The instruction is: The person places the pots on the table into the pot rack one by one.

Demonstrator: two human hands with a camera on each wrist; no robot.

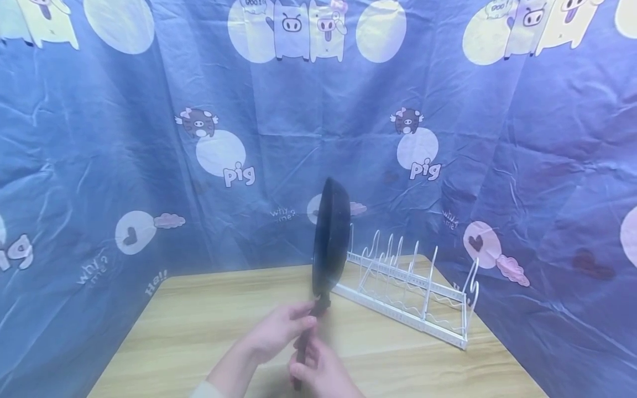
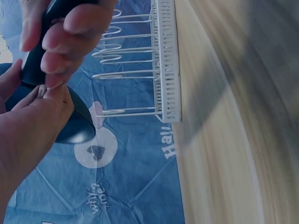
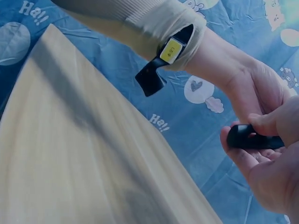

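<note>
Left hand (image 1: 277,331) and right hand (image 1: 320,366) grasp the pan (image 1: 332,237) by its handle (image 1: 301,356), upright over the desk (image 1: 209,309), left of the rack (image 1: 443,336) near the right edge, apparently positioning it, so the next move likely calls for squaring it.

pan (image 1: 333,237) hides l end of rack (image 1: 398,317), head vw; cut off @ l edge, l wrist vw.

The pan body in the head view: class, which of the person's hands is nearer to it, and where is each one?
Left. The left hand holds the handle just below the pan body; the right hand holds it farther down, near its free end.
</note>
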